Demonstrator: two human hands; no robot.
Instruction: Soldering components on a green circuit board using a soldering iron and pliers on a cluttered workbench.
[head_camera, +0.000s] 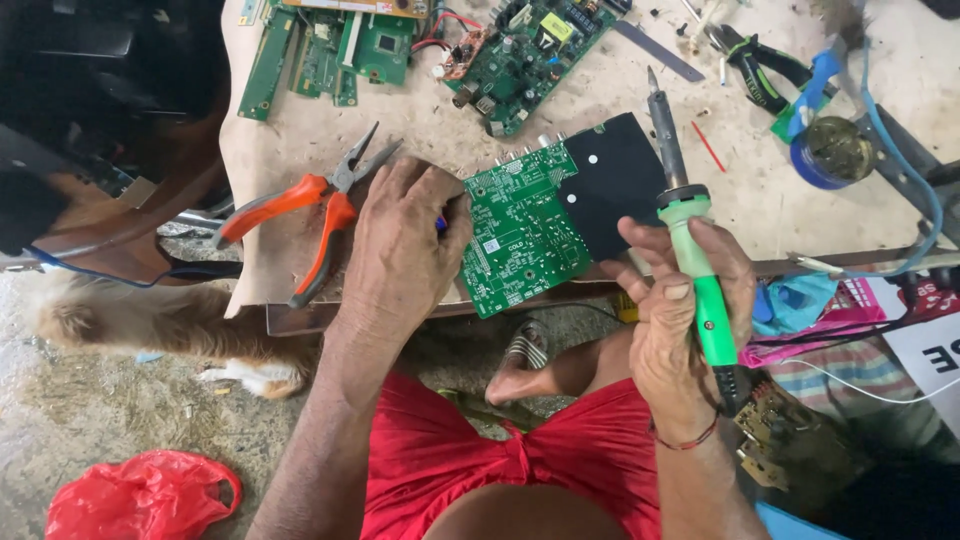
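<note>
Soldering iron (697, 262) upright in right hand (675, 310), left hand (405, 240) palm-down on circuit board (520, 235)

Orange pliers (300, 215) lie on the counter (430, 125) at the left. More boards (330, 45) sit at its far edge, green cutters (765, 65) and a blue tin (832, 150) at the right. A red bag (140, 495) lies on the floor.

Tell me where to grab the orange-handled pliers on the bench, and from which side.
Probably by the two orange handles of the pliers, coming from the bench's near-left edge. The handles splay toward that edge and lie bare, while the metal jaws point up-right, close beside the left hand and the green circuit board.
</note>
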